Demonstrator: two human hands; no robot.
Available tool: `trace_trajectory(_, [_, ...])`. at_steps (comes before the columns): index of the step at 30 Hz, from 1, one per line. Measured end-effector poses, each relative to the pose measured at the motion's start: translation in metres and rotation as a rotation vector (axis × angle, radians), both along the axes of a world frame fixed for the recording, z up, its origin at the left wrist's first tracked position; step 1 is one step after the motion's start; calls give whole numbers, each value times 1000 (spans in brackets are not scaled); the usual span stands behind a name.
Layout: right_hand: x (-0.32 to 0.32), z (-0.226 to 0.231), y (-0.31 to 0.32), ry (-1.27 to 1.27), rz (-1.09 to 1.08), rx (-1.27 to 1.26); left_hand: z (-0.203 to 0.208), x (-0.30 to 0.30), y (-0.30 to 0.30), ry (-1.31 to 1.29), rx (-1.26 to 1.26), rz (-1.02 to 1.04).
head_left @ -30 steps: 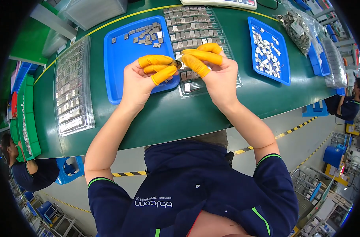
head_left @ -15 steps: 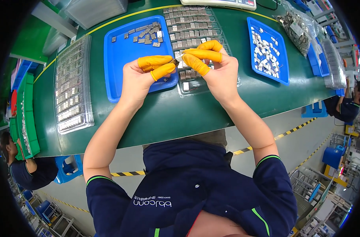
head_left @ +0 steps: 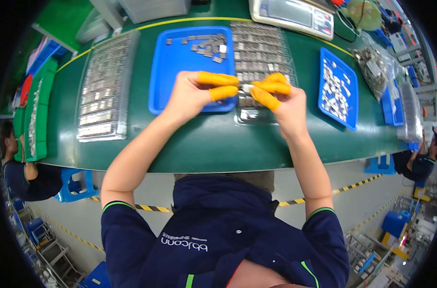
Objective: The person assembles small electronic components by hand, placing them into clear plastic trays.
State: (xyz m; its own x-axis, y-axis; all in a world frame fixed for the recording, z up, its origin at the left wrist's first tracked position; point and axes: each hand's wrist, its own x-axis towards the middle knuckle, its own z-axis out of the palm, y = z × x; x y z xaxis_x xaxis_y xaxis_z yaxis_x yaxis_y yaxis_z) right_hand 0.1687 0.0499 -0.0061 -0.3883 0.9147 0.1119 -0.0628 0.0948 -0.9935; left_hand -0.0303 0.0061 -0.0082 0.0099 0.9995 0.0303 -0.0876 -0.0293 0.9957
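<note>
1. Left hand (head_left: 194, 93): yellow covers on the fingers; thumb and fingertips pinched on a small metallic part (head_left: 246, 88).
2. Right hand (head_left: 288, 101): likewise covered in yellow; thumb and fingertips closed on the opposite side of the same small metallic part. Whether this is one piece or two joined cannot be determined, as the fingertips hide much of it.
3. Location of part: between the two hands, above the lower portion of the middle clear tray (head_left: 257, 123), which carries rows of grey parts.
4. Left of that tray: large blue tray (head_left: 173, 91), partly beneath the left hand, with loose grey pieces (head_left: 209, 47) gathered mainly toward its far right corner.
5. Further left: second clear tray (head_left: 101, 138), also filled in rows.
6. Right side: smaller blue tray (head_left: 351, 96) holding scattered white pieces (head_left: 333, 91); a plastic bag (head_left: 372, 72) of parts lies beyond it.
7. Far edge of the green table (head_left: 204, 149): a weighing scale (head_left: 290, 17).
</note>
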Motion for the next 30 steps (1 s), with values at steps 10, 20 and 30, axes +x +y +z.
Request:
trace_trajectory(10, [12,2,4,-56,114,16,-2,11,0,-32,-72,-90])
trace_trajectory(20, [15,10,-2,95,348,-316,1,12,-4,-122,-82,-250])
trace_trajectory(30, [11,3,-19,-119,-41,166,-3,22,-6,-38,-92,-75])
